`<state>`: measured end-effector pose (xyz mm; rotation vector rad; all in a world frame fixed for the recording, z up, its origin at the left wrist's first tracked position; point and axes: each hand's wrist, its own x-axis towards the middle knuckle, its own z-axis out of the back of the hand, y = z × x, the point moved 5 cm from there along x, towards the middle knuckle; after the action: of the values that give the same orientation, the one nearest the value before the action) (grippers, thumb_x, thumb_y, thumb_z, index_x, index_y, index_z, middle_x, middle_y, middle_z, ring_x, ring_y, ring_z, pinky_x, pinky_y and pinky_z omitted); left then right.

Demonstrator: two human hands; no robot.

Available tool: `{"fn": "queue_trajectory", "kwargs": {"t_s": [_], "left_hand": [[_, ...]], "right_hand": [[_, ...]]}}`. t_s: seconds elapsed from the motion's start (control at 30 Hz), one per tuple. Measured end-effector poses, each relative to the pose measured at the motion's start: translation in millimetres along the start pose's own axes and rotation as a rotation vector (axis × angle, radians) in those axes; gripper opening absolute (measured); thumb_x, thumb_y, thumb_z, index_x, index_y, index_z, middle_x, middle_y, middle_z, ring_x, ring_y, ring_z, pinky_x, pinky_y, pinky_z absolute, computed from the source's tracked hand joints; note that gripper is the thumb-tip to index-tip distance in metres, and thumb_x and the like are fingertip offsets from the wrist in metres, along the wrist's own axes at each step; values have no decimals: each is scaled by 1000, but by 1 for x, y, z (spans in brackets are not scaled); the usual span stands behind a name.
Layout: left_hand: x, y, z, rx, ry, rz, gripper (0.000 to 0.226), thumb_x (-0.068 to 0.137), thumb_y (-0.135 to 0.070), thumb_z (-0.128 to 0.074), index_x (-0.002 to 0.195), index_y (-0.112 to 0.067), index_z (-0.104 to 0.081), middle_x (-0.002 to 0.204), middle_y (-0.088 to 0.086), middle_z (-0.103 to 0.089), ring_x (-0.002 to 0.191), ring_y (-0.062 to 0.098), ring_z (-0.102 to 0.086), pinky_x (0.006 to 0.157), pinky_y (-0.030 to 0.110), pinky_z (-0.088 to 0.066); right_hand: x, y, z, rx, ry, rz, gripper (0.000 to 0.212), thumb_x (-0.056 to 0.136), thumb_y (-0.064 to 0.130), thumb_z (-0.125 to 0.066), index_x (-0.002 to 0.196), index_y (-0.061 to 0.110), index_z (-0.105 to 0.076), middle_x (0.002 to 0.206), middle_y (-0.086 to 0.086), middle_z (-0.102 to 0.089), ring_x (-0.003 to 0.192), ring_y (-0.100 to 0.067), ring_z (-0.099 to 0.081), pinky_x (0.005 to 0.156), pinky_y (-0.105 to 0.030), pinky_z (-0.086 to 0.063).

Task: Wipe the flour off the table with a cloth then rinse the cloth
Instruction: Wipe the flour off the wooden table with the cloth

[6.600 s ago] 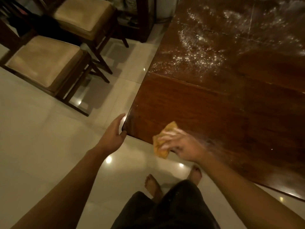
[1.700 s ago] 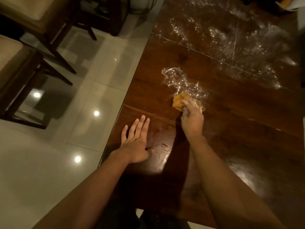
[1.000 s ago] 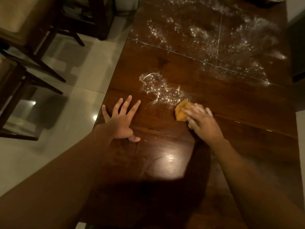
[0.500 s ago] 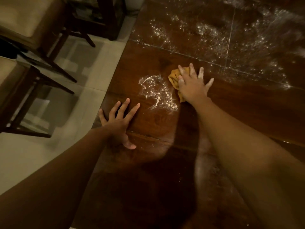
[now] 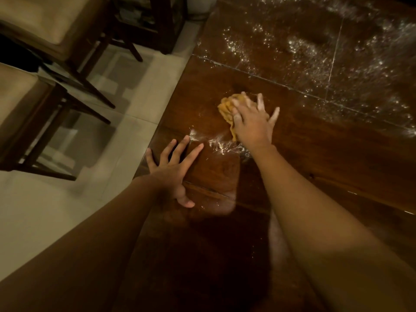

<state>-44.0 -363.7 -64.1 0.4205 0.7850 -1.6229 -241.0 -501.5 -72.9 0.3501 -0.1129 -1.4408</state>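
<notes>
Pressing flat, R hand (image 5: 252, 125) covers cloth (image 5: 226, 109) (bunched edge pokes out left).

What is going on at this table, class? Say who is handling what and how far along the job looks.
A person is wiping flour off a dark wooden table. The right hand, fingers spread, presses a yellow cloth onto the wood. The left hand rests flat near the table's edge. A thin streak of flour lies between the hands, and heavier flour covers the far end. The cloth is not yet rinsed.

Glossy dark wood table (image 5: 315, 158) — crumpled cloth (image 5: 227, 106), powdery flour (image 5: 304, 52)
</notes>
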Motion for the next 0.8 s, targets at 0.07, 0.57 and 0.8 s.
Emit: {"fn": "queue_trajectory", "kwargs": {"t_s": [0.07,0.57,0.8], "left_hand": [[0,1,0,-7,5,-1,150,39,-63,-85,133,-57,33,146,-12,43,136,25,38,97,74,21],[1,1,2,-20,28,-23,150,42,-61,-85,133,-55,34,146,-11,45,136,27,38,98,76,15],[2,1,1,-6,35,-37,150,43,-62,-85,133,-54,34,146,-9,45,135,28,39,96,74,19]], "right_hand": [[-8,16,-2,-8,17,46,44,103,37,-37,146,46,-38,165,12,-20,155,-22,-4,115,-66,9],[-98,-69,8,-7,106,323,46,97,16,-60,136,40,-56,157,8,-37,150,-22,-27,121,-55,-10],[-109,-35,0,98,-155,-200,51,95,15,-52,144,31,-49,160,-1,-34,151,-32,-21,119,-65,-7]]}}
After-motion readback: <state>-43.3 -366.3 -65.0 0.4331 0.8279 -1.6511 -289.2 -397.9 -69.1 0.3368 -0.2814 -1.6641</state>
